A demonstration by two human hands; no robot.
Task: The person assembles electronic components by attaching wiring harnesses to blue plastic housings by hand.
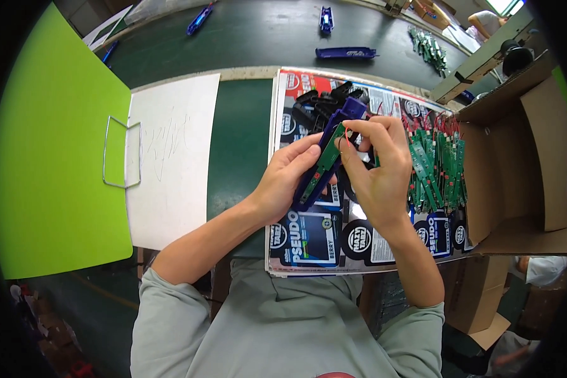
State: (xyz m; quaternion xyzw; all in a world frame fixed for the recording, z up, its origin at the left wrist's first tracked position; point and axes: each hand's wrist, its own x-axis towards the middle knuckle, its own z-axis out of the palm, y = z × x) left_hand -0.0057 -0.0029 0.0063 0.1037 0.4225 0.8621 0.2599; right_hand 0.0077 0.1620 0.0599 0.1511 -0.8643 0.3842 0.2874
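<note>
My left hand [283,176] is closed around a long, dark blue plastic housing [356,108], tilted with its far end to the right. Along the inside of this housing lies a narrow green circuit board [326,159]. At the board's upper end, thumb and forefinger of my right hand [384,173] pinch a thin red wire [347,133]; the other fingers curl above it. Just beyond the housing is a heap of black plastic parts [309,110], partly hidden by it. To the right of my right hand lies a pile of green circuit boards with red wires [436,167].
Printed sheets [384,252] cover the work surface. An open cardboard box [507,170] stands at the right. On the left are a white board [170,164] and a bright green panel [63,151]. Blue housings [346,53] and more boards [428,50] lie on the dark belt [258,38] beyond.
</note>
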